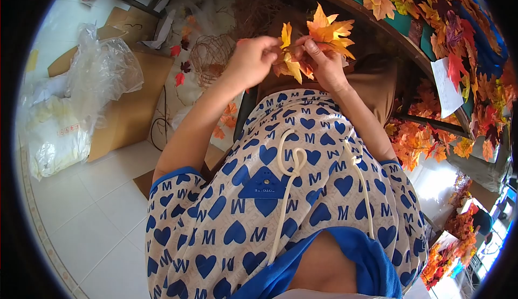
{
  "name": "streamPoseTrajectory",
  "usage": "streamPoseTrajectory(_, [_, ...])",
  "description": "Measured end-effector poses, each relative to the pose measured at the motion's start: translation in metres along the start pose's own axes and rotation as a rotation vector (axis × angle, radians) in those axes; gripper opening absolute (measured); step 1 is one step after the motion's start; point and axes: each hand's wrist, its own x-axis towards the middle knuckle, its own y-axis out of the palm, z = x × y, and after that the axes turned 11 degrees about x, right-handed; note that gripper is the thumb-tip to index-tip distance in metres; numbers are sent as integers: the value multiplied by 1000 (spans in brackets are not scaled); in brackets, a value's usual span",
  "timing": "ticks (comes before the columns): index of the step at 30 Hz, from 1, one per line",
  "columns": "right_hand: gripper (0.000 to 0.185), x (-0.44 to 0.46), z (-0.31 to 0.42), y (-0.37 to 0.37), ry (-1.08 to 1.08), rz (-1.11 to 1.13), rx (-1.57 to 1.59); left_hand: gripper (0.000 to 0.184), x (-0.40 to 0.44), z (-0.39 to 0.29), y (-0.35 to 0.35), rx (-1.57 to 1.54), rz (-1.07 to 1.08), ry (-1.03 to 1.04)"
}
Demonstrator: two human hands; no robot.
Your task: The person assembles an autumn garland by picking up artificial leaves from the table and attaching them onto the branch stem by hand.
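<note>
In the head view, both hands are raised in front of my lap over a small bunch of artificial maple leaves (330,31), yellow and orange. My right hand (328,68) is closed on the bunch, thumb pressed against the base of the leaves. Close beside it, my left hand (252,60) has its fingers pinched together at a yellow leaf (286,35) on the near side. More yellow leaves (292,68) hang between the two hands. Whether a stem lies in the left fingertips is hidden.
A table edge (426,48) heaped with autumn leaf garlands (450,15) runs along the right, with a white paper (447,87) hanging there. At left stand a cardboard box (132,99) and plastic bags (102,64). Bare wire-like stems (208,56) and loose red leaves (179,79) lie beyond my left arm.
</note>
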Motion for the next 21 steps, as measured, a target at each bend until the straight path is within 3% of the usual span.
streamPoseTrajectory(3, [28,-1,5,-7,-53,41,71,45,-6,0,14,320,-55,109])
streamPoseTrajectory(7, [31,-2,11,-14,-100,120,215,49,-8,-9,17,334,-69,117])
streamPoseTrajectory(9, [33,-5,15,-13,-101,155,299,43,-4,-4,19,423,-168,366])
streamPoseTrajectory(10, [33,-5,17,-13,-107,153,300,43,-2,-3,22,423,-166,372])
streamPoseTrajectory(12, [27,-3,20,-15,-165,140,392,34,-1,-3,24,-143,8,113])
streamPoseTrajectory(16, [25,4,23,-29,-253,-20,399,32,0,-9,18,-257,-65,170])
streamPoseTrajectory(21, [21,4,28,-26,-346,-119,490,48,-4,-17,7,-285,-136,151])
